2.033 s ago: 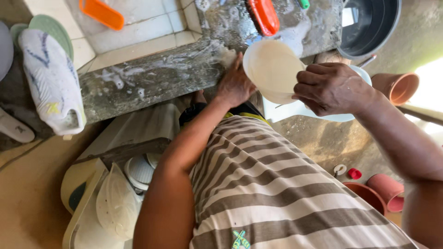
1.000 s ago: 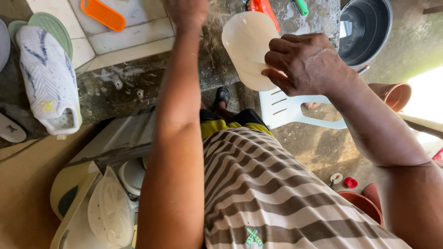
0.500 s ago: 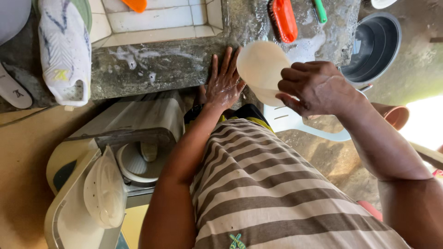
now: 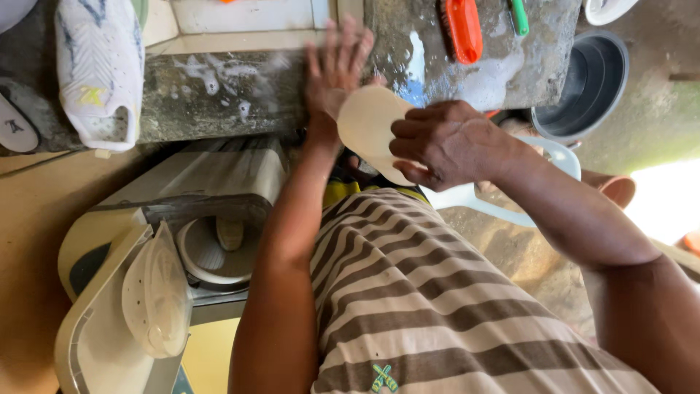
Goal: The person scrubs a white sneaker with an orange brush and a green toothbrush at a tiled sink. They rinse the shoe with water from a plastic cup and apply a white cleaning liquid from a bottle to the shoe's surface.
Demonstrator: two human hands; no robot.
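The right hand (image 4: pixel 448 142) grips a pale round plate (image 4: pixel 368 124), fingers curled over its rim. The left hand (image 4: pixel 334 69), fingers spread flat, rests on the wet concrete table (image 4: pixel 219 95), touching the plate's far edge. Beyond the right hand lies an orange scrub brush (image 4: pixel 464 29); well left of the left hand, a white shoe (image 4: pixel 98 69).

Left hand (image 4: pixel 335 69) splayed, right hand (image 4: pixel 448 142) gripping
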